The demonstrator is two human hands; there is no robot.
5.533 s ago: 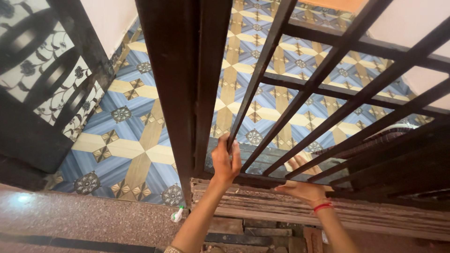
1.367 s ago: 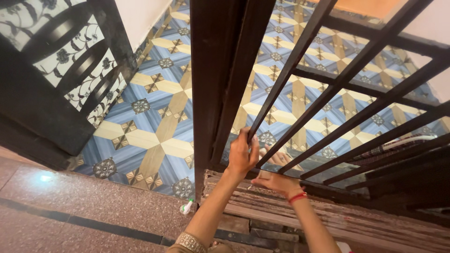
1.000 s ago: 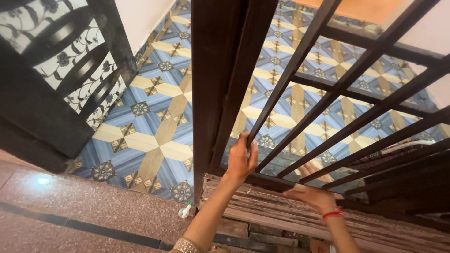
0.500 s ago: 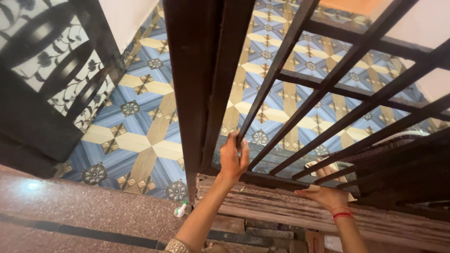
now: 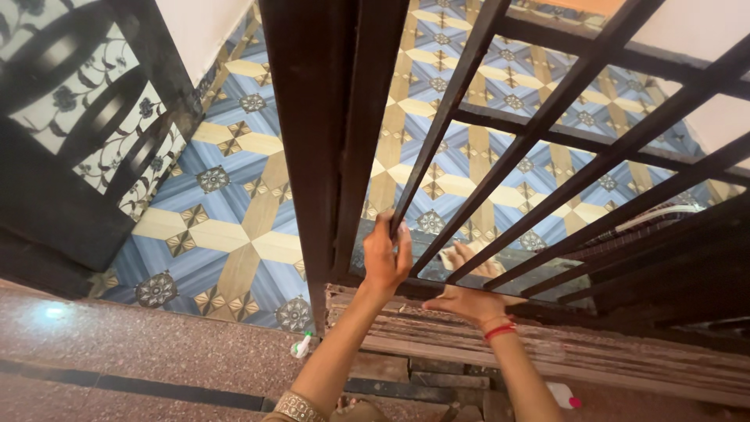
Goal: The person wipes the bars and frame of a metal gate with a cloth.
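Dark metal bars make up the window grille (image 5: pixel 547 148) that we look down through. Our left hand (image 5: pixel 385 258) is clamped around the lowest stretch of one slanted bar (image 5: pixel 441 133), just beside the grille's thick wooden upright (image 5: pixel 312 141). Our right hand (image 5: pixel 469 301) lies flat with fingers spread at the grille's bottom rail, partly tucked behind the bars, gripping nothing we can see. Below the grille runs a worn wooden sill (image 5: pixel 594 355), and beyond the grille spreads a blue and cream patterned tile floor (image 5: pixel 226 211).
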